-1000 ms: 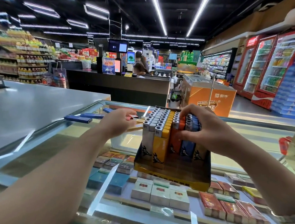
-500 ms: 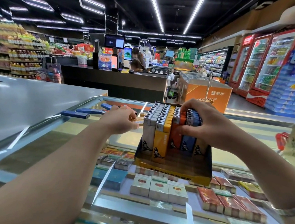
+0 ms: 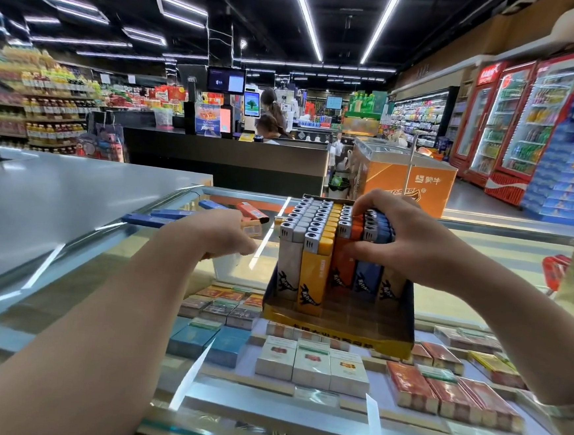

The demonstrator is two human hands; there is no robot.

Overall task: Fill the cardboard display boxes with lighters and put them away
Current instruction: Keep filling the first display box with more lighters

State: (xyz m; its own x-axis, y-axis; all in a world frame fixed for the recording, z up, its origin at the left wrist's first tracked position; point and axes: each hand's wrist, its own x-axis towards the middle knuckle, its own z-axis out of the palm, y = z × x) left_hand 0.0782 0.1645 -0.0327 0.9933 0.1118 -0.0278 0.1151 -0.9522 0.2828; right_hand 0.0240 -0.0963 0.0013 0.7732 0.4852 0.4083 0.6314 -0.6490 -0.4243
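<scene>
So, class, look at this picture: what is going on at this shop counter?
A person is filling a cardboard display box with lighters on a glass counter. The right hand grips the blue and orange lighters standing in the box. The left hand picks up a lighter from the loose lighters lying on the glass. The box's front row is not yet full.

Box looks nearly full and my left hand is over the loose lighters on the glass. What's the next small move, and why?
Probably lift one loose lighter with the left hand, which seems to be closing on it already, and bring it to the display box. The right hand is gripping the blue and orange lighters, and the rows there stop short of the front.
</scene>
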